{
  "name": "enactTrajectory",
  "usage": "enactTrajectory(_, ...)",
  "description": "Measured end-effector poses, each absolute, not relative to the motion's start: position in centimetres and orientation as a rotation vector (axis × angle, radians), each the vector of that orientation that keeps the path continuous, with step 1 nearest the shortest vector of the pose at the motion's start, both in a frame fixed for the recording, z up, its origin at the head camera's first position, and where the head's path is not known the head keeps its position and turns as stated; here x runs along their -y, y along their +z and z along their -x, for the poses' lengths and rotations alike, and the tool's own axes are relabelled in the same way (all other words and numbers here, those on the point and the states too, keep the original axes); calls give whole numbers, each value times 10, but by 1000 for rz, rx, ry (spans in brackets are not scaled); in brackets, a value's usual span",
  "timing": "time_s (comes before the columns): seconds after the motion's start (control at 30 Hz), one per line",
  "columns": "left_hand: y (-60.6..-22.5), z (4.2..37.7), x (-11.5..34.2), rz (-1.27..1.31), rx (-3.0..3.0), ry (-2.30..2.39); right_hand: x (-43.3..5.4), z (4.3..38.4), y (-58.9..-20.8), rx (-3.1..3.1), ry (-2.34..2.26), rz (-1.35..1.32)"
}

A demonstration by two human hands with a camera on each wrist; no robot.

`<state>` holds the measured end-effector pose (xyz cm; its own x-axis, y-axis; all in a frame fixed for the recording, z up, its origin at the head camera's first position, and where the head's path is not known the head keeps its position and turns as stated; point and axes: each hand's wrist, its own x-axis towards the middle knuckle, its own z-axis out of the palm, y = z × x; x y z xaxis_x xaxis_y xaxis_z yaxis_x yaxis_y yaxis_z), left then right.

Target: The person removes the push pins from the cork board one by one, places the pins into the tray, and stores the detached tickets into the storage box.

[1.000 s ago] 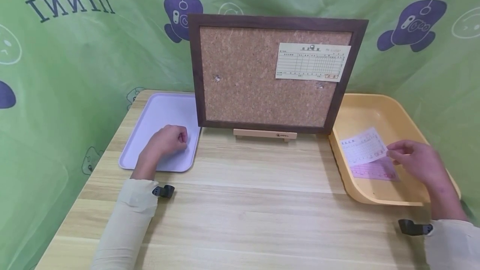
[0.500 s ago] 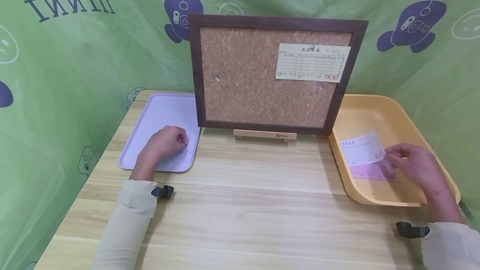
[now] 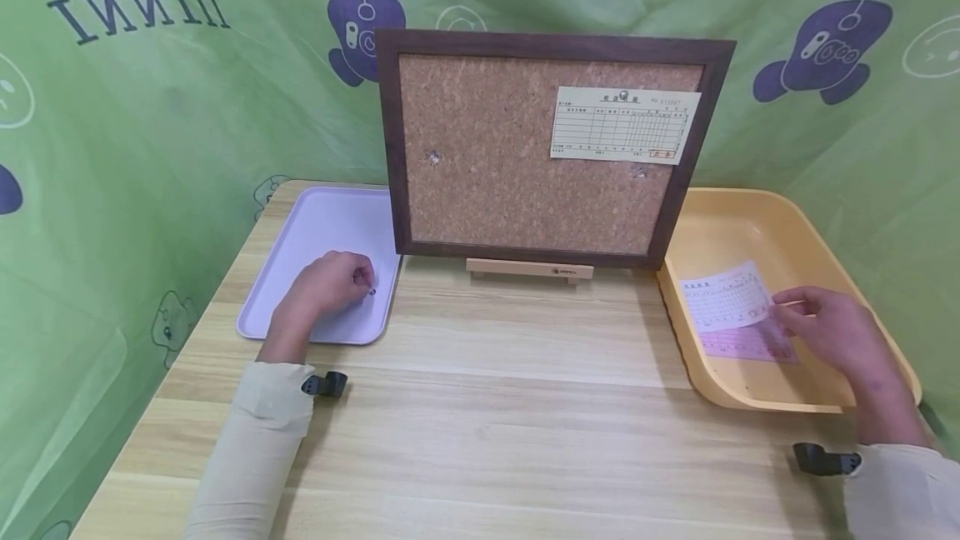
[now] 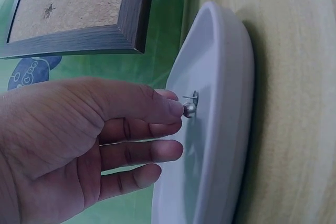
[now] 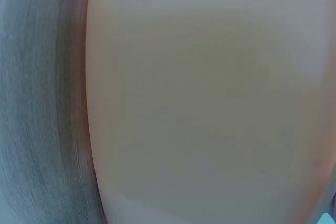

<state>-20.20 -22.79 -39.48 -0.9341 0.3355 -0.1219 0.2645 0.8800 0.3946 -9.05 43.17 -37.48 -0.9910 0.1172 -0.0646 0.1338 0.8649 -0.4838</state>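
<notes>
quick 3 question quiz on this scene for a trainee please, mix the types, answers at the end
1. Short answer: Which hand pinches the white slip at the yellow tray?
2. True or false: In the head view, the white slip partly covers a pink slip.
3. Multiple choice: The left hand is over the
A) lilac tray
B) yellow tray
C) cork board

Key: 1. The right hand; 2. True; 3. A
</notes>
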Motion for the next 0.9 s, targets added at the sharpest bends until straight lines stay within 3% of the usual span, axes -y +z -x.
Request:
enactTrajectory(0.3, -388, 199, 225, -443, -2887, 549, -432, 87, -369, -3033, -713, -172)
enactTrajectory(0.9, -367, 194, 190, -676, -3006, 620, -406, 80, -341, -3128, -568, -264)
